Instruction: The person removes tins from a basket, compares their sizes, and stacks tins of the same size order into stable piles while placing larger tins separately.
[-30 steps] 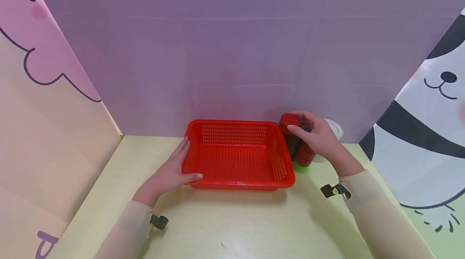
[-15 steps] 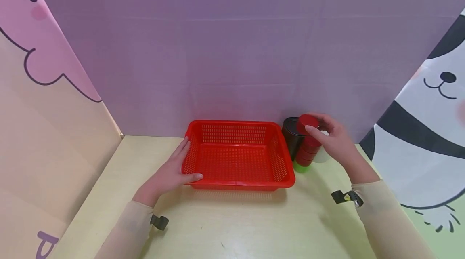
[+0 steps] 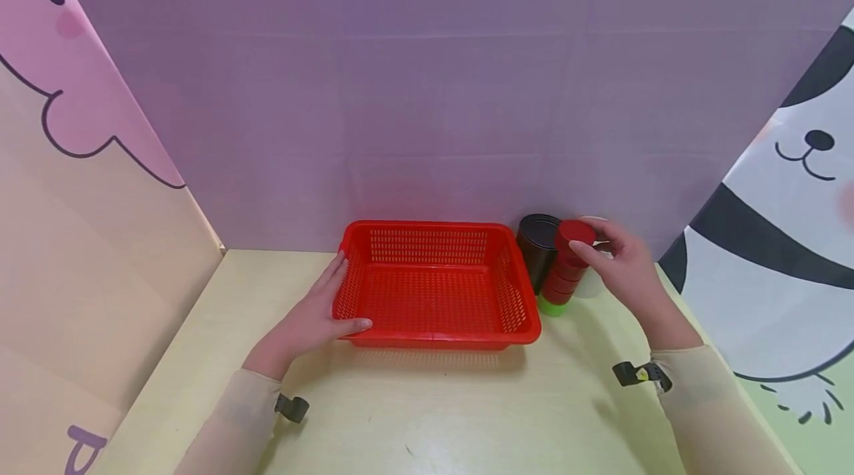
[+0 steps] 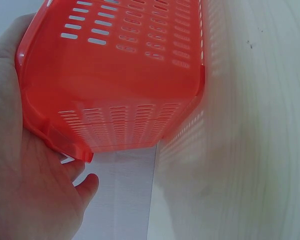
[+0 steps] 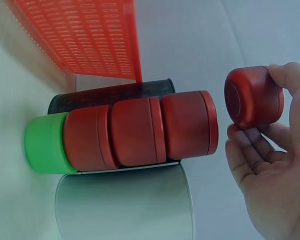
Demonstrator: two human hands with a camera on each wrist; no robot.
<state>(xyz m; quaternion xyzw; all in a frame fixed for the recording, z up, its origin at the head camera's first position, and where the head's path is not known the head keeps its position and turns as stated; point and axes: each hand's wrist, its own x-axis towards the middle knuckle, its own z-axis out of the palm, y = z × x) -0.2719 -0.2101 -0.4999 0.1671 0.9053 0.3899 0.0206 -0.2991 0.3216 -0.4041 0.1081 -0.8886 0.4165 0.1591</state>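
My right hand (image 3: 623, 267) holds a small round red tin (image 5: 252, 97) between thumb and fingers. In the right wrist view, a gap separates it from the top of a stack of red tins (image 5: 187, 125). That stack stands on a green tin (image 5: 47, 142) on the table. My left hand (image 3: 307, 323) rests at the left front corner of a red plastic basket (image 3: 427, 338), fingers extended along its left side and thumb over the front rim. The left wrist view shows the palm against the outside of the basket's rim (image 4: 27, 55).
A dark cylindrical can (image 3: 537, 241) stands behind the stack, close to the basket's right side. A white can (image 5: 125, 207) stands on the stack's other side, partly hidden by my right hand in the head view. The purple wall (image 3: 427, 127) rises directly behind the basket.
My right hand has lifted the red tin off the dark can and carried it right, over the stack of tins. The left hand and basket stay in place.
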